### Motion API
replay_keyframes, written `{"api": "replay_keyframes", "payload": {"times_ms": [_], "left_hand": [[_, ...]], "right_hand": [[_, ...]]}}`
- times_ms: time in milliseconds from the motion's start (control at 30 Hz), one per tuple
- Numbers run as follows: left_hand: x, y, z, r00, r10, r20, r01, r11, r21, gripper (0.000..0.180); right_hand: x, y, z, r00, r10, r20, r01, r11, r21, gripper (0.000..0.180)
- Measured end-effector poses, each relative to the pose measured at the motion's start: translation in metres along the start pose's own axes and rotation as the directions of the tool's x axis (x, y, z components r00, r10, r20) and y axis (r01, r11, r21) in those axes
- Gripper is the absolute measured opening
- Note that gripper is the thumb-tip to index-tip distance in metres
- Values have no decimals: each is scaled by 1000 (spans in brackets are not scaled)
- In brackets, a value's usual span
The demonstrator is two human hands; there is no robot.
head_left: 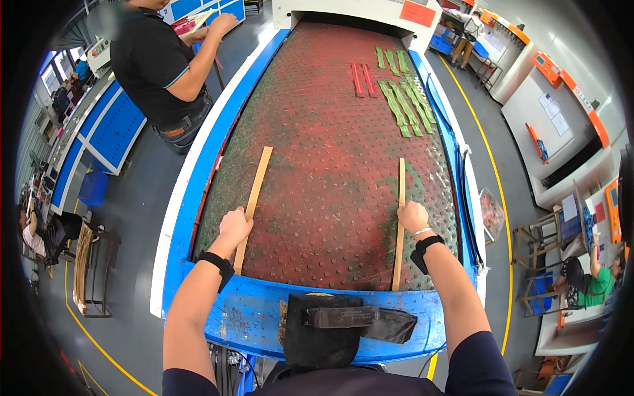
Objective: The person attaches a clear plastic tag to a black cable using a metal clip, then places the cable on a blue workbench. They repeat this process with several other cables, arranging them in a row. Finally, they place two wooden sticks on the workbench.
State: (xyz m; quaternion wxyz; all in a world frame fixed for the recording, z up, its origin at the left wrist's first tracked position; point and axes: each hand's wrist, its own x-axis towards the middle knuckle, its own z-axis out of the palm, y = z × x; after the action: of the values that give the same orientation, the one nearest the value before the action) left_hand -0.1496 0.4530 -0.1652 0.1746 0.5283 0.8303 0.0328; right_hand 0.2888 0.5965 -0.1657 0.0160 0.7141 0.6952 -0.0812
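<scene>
Red belt (323, 165) — hands (235, 226) (413, 216) cover both strips' (256, 191) (401, 185) middles.

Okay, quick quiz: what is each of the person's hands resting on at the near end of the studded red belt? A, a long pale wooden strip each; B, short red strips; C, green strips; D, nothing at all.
A: the left hand and the right hand each press a long pale wooden strip onto the studded red belt; the green strips and short red strips lie far up it.
</scene>
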Motion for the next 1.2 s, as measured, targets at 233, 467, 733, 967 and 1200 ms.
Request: {"api": "replay_keyframes", "payload": {"times_ms": [233, 467, 733, 967, 1200], "left_hand": [[3, -9, 3, 999, 22, -26, -23, 1000, -14, 35], [-6, 8, -3, 999, 26, 20, -26, 1000, 2, 39], [-7, 11, -5, 999, 13, 31, -14, 1000, 19, 40], [-6, 10, -3, 1000, 2, 30, -3, 1000, 7, 42], [-3, -1, 12, 990, 109, -90, -111, 994, -16, 37]], "right_hand": [[-4, -1, 0, 999, -22, -50, 23, 1000, 21, 27], [-5, 0, -1, 999, -36, -14, 36, 999, -32, 26], [-6, -2, -3, 999, -35, -9, 35, 999, -31, 27], [-5, -3, -3, 1000, -4, 5, 4, 1000, -17, 27], [-8, 2, 0, 999, -4, -33, 7, 997, 75, 30]]}}
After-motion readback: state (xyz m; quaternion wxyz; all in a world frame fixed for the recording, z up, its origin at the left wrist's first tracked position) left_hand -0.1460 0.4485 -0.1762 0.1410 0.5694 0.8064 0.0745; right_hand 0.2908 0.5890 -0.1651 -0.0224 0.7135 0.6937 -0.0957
